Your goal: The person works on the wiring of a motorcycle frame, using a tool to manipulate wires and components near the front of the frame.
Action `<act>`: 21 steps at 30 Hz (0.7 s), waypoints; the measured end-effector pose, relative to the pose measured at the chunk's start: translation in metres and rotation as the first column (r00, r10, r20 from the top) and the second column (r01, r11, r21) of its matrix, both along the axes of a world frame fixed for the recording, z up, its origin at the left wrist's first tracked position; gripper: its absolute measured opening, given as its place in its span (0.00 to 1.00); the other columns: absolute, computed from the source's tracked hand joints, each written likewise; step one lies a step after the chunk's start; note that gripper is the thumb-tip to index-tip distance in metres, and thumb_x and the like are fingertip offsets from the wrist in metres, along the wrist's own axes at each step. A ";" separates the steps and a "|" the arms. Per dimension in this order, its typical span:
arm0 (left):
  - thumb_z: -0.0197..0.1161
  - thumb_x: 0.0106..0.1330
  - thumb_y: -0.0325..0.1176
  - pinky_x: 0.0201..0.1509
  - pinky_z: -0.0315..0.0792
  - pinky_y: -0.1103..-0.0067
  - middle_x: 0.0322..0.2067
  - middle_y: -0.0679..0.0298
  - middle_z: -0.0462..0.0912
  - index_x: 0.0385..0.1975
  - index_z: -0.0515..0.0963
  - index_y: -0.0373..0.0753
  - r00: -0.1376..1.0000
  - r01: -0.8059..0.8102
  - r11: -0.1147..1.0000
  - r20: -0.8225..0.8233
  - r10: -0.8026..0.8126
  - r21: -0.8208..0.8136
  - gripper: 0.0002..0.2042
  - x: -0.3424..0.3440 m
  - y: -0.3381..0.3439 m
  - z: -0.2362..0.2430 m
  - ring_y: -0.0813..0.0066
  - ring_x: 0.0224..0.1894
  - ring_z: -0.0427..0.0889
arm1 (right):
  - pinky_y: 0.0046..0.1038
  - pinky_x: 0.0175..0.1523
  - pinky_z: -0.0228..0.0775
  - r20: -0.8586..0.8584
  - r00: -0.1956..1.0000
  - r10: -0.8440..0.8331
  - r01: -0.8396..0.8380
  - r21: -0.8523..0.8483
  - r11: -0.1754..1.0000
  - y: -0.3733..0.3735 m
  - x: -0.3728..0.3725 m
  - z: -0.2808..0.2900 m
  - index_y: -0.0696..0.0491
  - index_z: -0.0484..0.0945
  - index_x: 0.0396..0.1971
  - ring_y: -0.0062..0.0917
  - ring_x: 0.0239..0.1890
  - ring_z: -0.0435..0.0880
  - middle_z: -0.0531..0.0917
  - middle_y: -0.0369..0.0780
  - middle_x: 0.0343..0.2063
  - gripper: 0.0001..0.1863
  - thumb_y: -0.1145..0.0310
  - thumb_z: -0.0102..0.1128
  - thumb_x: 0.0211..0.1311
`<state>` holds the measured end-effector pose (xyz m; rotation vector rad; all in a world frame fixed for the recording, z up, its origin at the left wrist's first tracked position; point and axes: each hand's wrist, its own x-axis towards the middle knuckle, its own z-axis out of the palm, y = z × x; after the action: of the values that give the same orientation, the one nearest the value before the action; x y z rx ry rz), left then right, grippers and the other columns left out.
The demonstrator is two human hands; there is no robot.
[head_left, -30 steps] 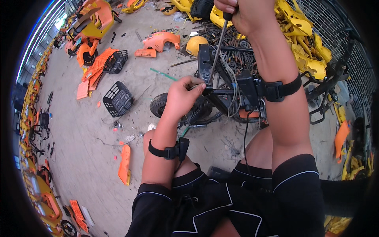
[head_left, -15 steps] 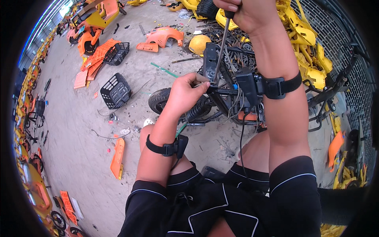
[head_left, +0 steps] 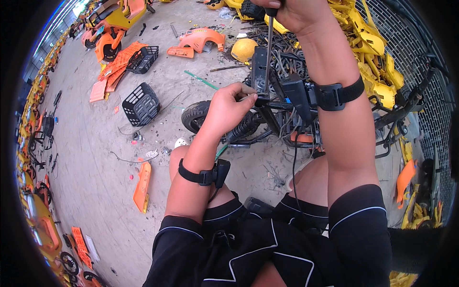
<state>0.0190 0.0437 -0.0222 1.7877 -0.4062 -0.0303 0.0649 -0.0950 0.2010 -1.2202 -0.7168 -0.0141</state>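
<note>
My right hand (head_left: 299,16) is closed round the handle of a long screwdriver (head_left: 270,50) at the top of the head view. Its metal shaft points down, nearly upright, and the tip meets the top of a stripped black scooter frame (head_left: 270,119). Just left of the tip, my left hand (head_left: 232,107) is closed, thumb and fingers pinched at the frame's top edge. Whatever sits between those fingertips is hidden. A black box-like part (head_left: 259,64) stands behind the tip. Loose grey cables (head_left: 286,128) hang from the frame, and its tyre (head_left: 193,118) shows at left.
Black baskets (head_left: 141,104) and orange panels (head_left: 142,187) lie on the floor to the left. A yellow helmet-like shell (head_left: 244,49) lies beyond the frame, beside a heap of dark metal parts (head_left: 287,45). Yellow body panels (head_left: 368,48) are piled at far right.
The screwdriver has become more upright, its handle shifting slightly left and upward with my right hand. My left hand stays at the frame's top edge, its fingers slightly shifted.
</note>
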 end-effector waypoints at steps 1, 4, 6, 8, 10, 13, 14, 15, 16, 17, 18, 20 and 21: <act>0.70 0.68 0.28 0.33 0.71 0.83 0.28 0.71 0.84 0.40 0.85 0.32 1.000 -0.001 1.000 0.002 0.001 -0.004 0.07 0.001 0.001 -0.001 0.87 0.30 0.76 | 0.16 0.15 0.51 -0.014 0.999 0.045 -0.045 -0.005 0.999 0.003 -0.003 0.001 0.48 0.71 0.28 0.11 0.10 0.58 0.66 0.28 0.15 0.29 0.35 0.53 0.72; 0.69 0.68 0.28 0.33 0.71 0.83 0.28 0.71 0.84 0.41 0.84 0.32 1.000 -0.002 1.000 0.011 0.003 -0.025 0.07 -0.001 0.002 -0.005 0.87 0.30 0.76 | 0.17 0.14 0.50 -0.012 0.996 0.090 -0.090 -0.001 0.996 0.003 0.000 0.002 0.48 0.71 0.27 0.11 0.09 0.57 0.65 0.28 0.15 0.29 0.34 0.53 0.72; 0.69 0.69 0.28 0.33 0.71 0.83 0.28 0.71 0.83 0.41 0.84 0.32 1.000 -0.001 0.999 0.030 0.002 -0.036 0.07 0.000 0.001 -0.004 0.87 0.30 0.76 | 0.17 0.15 0.51 0.063 0.998 0.013 -0.013 -0.012 1.000 0.001 0.012 0.001 0.49 0.71 0.27 0.12 0.11 0.58 0.65 0.28 0.15 0.29 0.36 0.54 0.73; 0.69 0.69 0.28 0.33 0.71 0.82 0.28 0.71 0.83 0.41 0.84 0.32 1.000 0.003 1.000 0.011 -0.003 -0.020 0.07 0.000 0.002 -0.002 0.87 0.30 0.76 | 0.17 0.16 0.53 -0.011 0.962 -0.274 0.274 0.021 0.961 0.006 0.015 -0.003 0.49 0.71 0.27 0.12 0.11 0.59 0.65 0.28 0.15 0.28 0.37 0.55 0.73; 0.69 0.69 0.29 0.34 0.72 0.82 0.27 0.71 0.83 0.41 0.84 0.33 1.000 0.001 1.000 -0.001 -0.001 -0.008 0.07 0.000 0.002 0.002 0.87 0.30 0.76 | 0.18 0.17 0.53 0.197 0.783 -0.590 0.601 0.007 0.800 0.017 0.029 -0.007 0.49 0.71 0.26 0.13 0.12 0.61 0.67 0.29 0.16 0.28 0.38 0.55 0.73; 0.68 0.69 0.29 0.34 0.72 0.82 0.27 0.70 0.83 0.41 0.84 0.33 1.000 -0.002 1.000 -0.005 0.002 -0.002 0.07 -0.002 0.003 0.002 0.86 0.30 0.76 | 0.18 0.16 0.53 0.339 0.636 -0.693 0.738 -0.006 0.675 0.020 0.040 -0.011 0.49 0.70 0.26 0.13 0.12 0.61 0.68 0.29 0.16 0.28 0.37 0.55 0.73; 0.69 0.69 0.30 0.34 0.72 0.82 0.27 0.70 0.83 0.41 0.84 0.33 1.000 -0.003 1.000 -0.001 0.003 -0.012 0.07 -0.002 0.004 0.001 0.86 0.30 0.76 | 0.18 0.16 0.53 0.235 0.796 -0.558 0.578 -0.021 0.816 0.022 0.032 -0.012 0.49 0.70 0.26 0.12 0.12 0.61 0.68 0.28 0.16 0.29 0.37 0.55 0.73; 0.69 0.69 0.30 0.34 0.72 0.82 0.27 0.70 0.83 0.41 0.84 0.32 1.000 -0.004 1.000 0.003 0.004 -0.021 0.08 -0.002 0.004 0.000 0.86 0.30 0.76 | 0.17 0.16 0.52 0.127 0.913 -0.387 0.392 -0.012 0.920 0.022 0.027 -0.011 0.49 0.71 0.26 0.11 0.12 0.61 0.67 0.28 0.16 0.29 0.37 0.55 0.73; 0.69 0.69 0.30 0.34 0.72 0.82 0.27 0.70 0.83 0.41 0.84 0.32 1.000 -0.011 1.000 0.014 0.011 -0.013 0.08 -0.002 0.005 0.000 0.86 0.30 0.76 | 0.16 0.16 0.52 0.083 0.959 -0.272 0.273 -0.013 0.962 0.020 0.027 -0.009 0.49 0.71 0.26 0.11 0.12 0.61 0.67 0.28 0.16 0.29 0.37 0.55 0.73; 0.68 0.69 0.30 0.34 0.71 0.82 0.27 0.69 0.83 0.41 0.84 0.32 1.000 -0.012 1.000 0.021 0.012 -0.006 0.08 -0.003 0.005 -0.001 0.86 0.30 0.76 | 0.16 0.16 0.51 0.035 0.987 -0.156 0.156 -0.009 0.988 0.015 0.024 -0.008 0.49 0.71 0.27 0.10 0.12 0.60 0.67 0.27 0.15 0.29 0.36 0.55 0.72; 0.68 0.69 0.30 0.34 0.71 0.82 0.27 0.69 0.83 0.41 0.84 0.32 1.000 -0.013 1.000 0.027 0.013 0.000 0.08 -0.004 0.005 -0.001 0.86 0.30 0.76 | 0.15 0.15 0.51 -0.013 0.999 -0.038 0.038 0.001 0.999 0.010 0.023 -0.007 0.49 0.71 0.27 0.09 0.11 0.60 0.66 0.27 0.15 0.29 0.36 0.55 0.72; 0.68 0.68 0.30 0.34 0.71 0.82 0.27 0.69 0.83 0.41 0.84 0.32 1.000 0.004 1.000 0.012 -0.004 -0.012 0.08 -0.002 0.003 -0.001 0.86 0.30 0.76 | 0.12 0.13 0.50 0.137 0.971 0.196 -0.192 -0.043 0.980 0.000 0.034 -0.008 0.49 0.73 0.30 0.08 0.10 0.56 0.66 0.26 0.15 0.28 0.36 0.53 0.73; 0.68 0.68 0.29 0.34 0.71 0.82 0.27 0.69 0.83 0.41 0.84 0.31 1.000 0.012 1.000 0.003 -0.011 -0.012 0.08 -0.002 0.004 -0.001 0.86 0.30 0.76 | 0.12 0.13 0.50 0.121 0.968 0.221 -0.218 -0.039 0.975 -0.002 0.036 -0.007 0.49 0.73 0.30 0.08 0.10 0.56 0.66 0.25 0.15 0.28 0.36 0.53 0.73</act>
<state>0.0170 0.0480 -0.0228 1.7742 -0.4183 -0.0329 0.1009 -0.0970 0.1937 -1.1654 -0.9611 0.1036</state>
